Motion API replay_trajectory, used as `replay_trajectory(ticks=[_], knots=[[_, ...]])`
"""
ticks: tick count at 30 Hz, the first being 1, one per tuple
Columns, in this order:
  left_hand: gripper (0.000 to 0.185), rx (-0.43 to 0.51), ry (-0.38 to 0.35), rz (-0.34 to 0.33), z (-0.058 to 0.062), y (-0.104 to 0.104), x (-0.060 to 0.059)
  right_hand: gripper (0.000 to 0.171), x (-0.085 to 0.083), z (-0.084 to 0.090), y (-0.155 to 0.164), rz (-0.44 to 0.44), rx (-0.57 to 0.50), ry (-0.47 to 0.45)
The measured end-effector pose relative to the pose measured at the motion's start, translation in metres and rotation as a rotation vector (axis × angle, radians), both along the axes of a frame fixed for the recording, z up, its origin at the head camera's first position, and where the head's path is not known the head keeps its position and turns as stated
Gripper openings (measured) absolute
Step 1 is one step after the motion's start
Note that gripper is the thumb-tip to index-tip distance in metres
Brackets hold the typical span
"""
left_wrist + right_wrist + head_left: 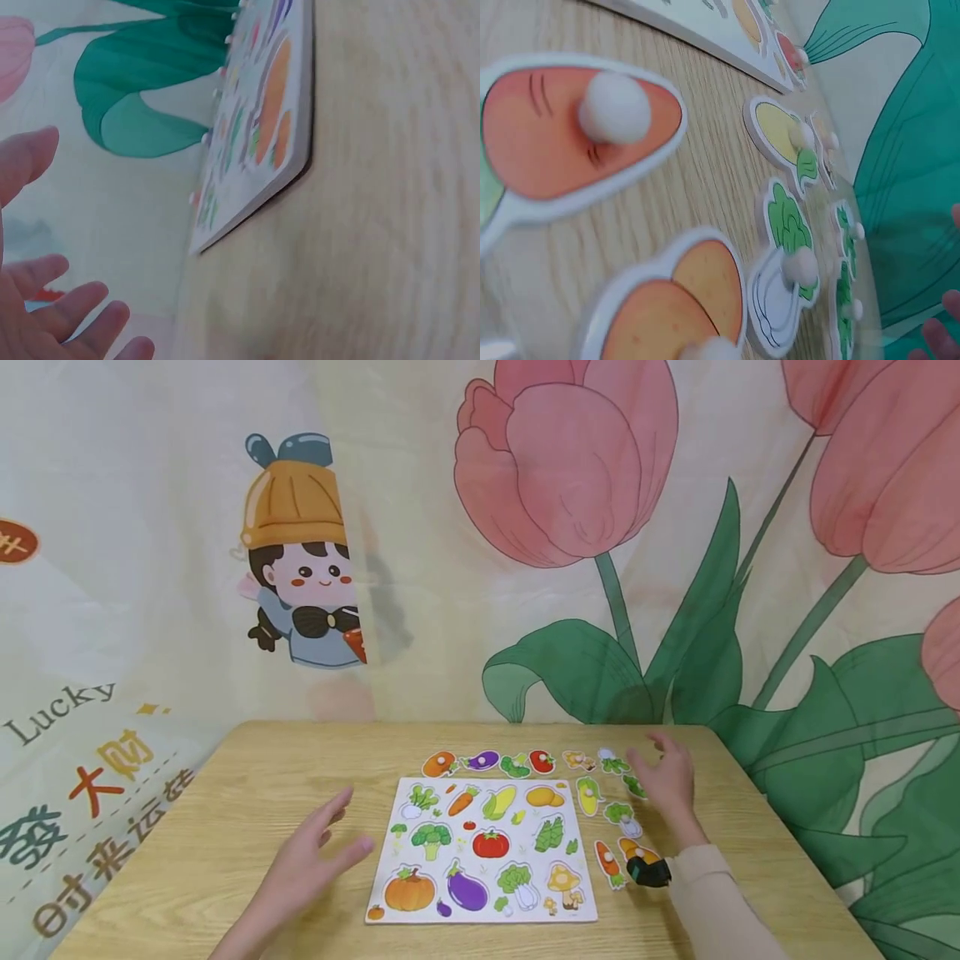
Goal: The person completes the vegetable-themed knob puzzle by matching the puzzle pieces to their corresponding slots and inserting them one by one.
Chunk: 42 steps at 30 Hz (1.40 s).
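A white vegetable puzzle board (pixel 516 814) with printed pictures lies on the wooden table. My left hand (pixel 311 852) is held off its left side, fingers spread and palm bare; the left wrist view shows the same hand (pixel 56 322) beside the board's corner (pixel 292 169). Over the pieces on the right, my right hand (pixel 670 781) has its fingers apart, closest to the green pea pod piece (pixel 634 786) and the white radish piece (pixel 613 761). Nothing shows in its grasp. Only its fingertips (pixel 941 334) appear in the right wrist view.
Knobbed pieces line the board's far side: pumpkin (pixel 439 765), eggplant (pixel 482 761), broccoli (pixel 515 766), tomato (pixel 542 762), mushroom (pixel 578 761). Right of it lie corn (pixel 588 797), bok choy (pixel 623 818), carrot (pixel 547 135) and potato (pixel 667 315) pieces. A printed curtain (pixel 420 568) hangs behind.
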<state>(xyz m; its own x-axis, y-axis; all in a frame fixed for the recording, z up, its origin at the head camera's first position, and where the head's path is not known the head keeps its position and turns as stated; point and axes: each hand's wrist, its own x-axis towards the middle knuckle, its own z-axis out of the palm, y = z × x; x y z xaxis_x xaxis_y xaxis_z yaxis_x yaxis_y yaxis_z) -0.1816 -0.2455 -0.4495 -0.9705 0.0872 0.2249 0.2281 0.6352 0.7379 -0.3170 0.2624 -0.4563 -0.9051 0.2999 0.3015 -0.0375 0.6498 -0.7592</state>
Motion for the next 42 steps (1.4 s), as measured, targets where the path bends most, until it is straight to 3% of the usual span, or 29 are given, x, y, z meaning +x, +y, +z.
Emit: replay_trajectory(ticks=[11,16,23,33,37,42], knots=[[0.097,0.183,-0.253,-0.025,-0.004,0.025,0.001,0.052,-0.010,-0.011,-0.009,-0.058,-0.128,0.032],[0.099,0.178,-0.307,0.002,-0.013,0.033,0.003,0.051,-0.015,-0.016,-0.011,-0.053,-0.166,0.018],[0.102,0.111,-0.310,0.014,-0.026,0.041,0.004,0.049,-0.020,-0.020,-0.011,-0.023,-0.173,-0.001],[0.105,-0.047,-0.242,0.026,-0.031,0.041,0.010,0.048,-0.026,-0.029,0.001,0.057,-0.122,-0.100],[0.104,-0.092,-0.217,0.040,-0.032,0.037,0.013,0.048,-0.028,-0.032,-0.001,0.060,-0.136,-0.137],[0.107,-0.107,-0.215,0.004,-0.035,0.033,0.014,0.047,-0.028,-0.033,-0.006,0.028,-0.108,-0.191]])
